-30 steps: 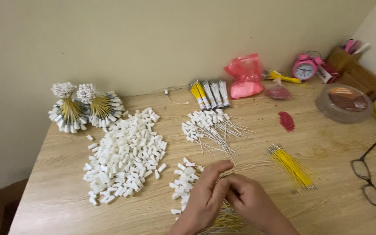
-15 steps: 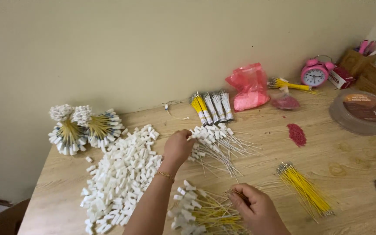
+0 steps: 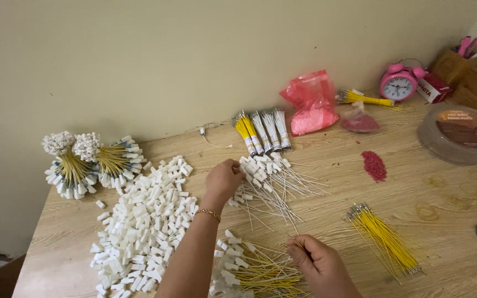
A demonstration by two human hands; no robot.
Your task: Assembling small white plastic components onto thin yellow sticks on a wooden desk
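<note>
Fingers of my left hand (image 3: 223, 179) close on the white-tagged wires (image 3: 269, 179) at mid-surface; my right hand (image 3: 318, 264) pinches one thin wire above the yellow pile (image 3: 260, 270). Risk, I judge: lifting snags tangled neighbours and scatters the white connectors (image 3: 144, 226).

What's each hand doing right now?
Left hand: closed on white-tipped wires.
Right hand: closed, pinching a thin wire.
</note>
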